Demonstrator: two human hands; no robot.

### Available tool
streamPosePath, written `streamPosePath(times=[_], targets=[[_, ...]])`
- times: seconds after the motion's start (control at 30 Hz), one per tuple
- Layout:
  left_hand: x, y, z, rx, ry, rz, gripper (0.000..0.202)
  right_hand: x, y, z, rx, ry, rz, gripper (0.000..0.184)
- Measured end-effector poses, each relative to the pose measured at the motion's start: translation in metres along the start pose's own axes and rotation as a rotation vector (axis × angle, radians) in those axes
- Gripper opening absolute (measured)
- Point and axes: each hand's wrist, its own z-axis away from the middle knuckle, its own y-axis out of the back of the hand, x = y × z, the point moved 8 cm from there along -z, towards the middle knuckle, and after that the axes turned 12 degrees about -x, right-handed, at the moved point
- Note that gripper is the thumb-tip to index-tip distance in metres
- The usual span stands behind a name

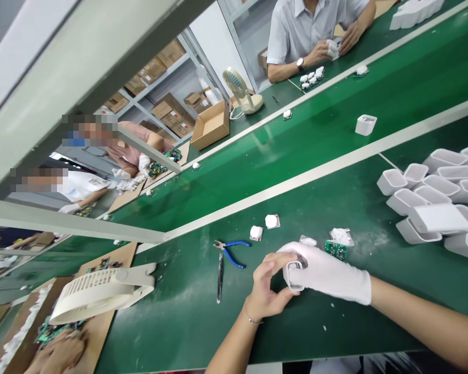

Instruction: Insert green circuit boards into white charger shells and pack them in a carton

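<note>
Item, left hand [262,293]: bare, thin bracelet at the wrist; I have its thumb and fingers curved round the near end of a white case [287,276], gripping the rim.

Item, right hand [327,270]: white glove; I have it closed on the same case from the other side, thumb at the opening. The case is held up between both hands above the green table [171,322], its mouth turned toward the left hand. Something pale sits inside; I cannot tell what.

Item, beside the glove: one green board [336,250], with a white-topped module [342,236] just behind it.

Item, two white-topped modules, side by side beyond the left hand: one nearer [256,232], one farther [272,221].

Item, left of those: pliers [236,243], blue handles spread; tweezers [219,280], lying just below.

Item, at my right: a cluster of white cases [432,195], mostly open-ended.

Item, on the belt [320,140]: a single white case [365,124].

Item, at my left: a cream fan [97,291].
</note>
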Motion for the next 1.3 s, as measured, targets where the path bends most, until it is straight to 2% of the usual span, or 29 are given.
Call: streamPosePath(times=[0.13, 0.27, 0.33, 0.43, 0.5, 0.57, 0.63, 0.7, 0.97, 1.1, 1.2, 1.3], targets=[[-0.002, -0.004, 0.000, -0.037, 0.010, -0.005, 0.067, 0.013, -0.004, 0.000, 0.018, -0.053, -0.157, 0.015], [-0.011, 0.000, 0.002, 0.018, 0.108, 0.148, 0.059, 0.011, 0.009, 0.004, 0.009, -0.035, 0.104, 0.013], [-0.018, 0.003, 0.005, 0.063, 0.197, 0.264, 0.056, 0.001, 0.019, 0.009, 0.030, 0.031, 0.228, 0.029], [-0.026, 0.002, 0.009, 0.077, 0.327, 0.431, 0.058, -0.027, 0.027, 0.020, 0.107, 0.218, 0.396, 0.045], [-0.031, 0.002, 0.012, 0.080, 0.388, 0.507, 0.062, -0.045, 0.020, 0.026, 0.103, 0.336, 0.571, 0.043], [-0.033, 0.002, 0.012, 0.087, 0.418, 0.544, 0.066, -0.055, 0.007, 0.027, 0.060, 0.401, 0.724, 0.028], [-0.033, 0.003, 0.011, 0.083, 0.418, 0.573, 0.067, -0.058, -0.002, 0.026, 0.034, 0.425, 0.801, 0.013], [-0.032, 0.003, 0.009, 0.074, 0.404, 0.613, 0.068, -0.057, -0.006, 0.026, 0.041, 0.440, 0.830, 0.010], [-0.034, -0.004, 0.009, -0.026, 0.418, 0.609, 0.067, -0.050, -0.002, 0.025, 0.107, 0.361, 0.777, 0.011], [-0.033, 0.010, 0.009, 0.055, 0.424, 0.528, 0.068, -0.060, 0.009, 0.034, 0.148, 0.449, 0.698, 0.018], [-0.030, 0.020, 0.008, 0.083, 0.404, 0.459, 0.065, -0.062, 0.011, 0.036, 0.154, 0.470, 0.782, 0.021], [-0.028, 0.023, 0.010, 0.058, 0.361, 0.401, 0.063, -0.052, -0.003, 0.030, 0.120, 0.456, 0.930, 0.025]])
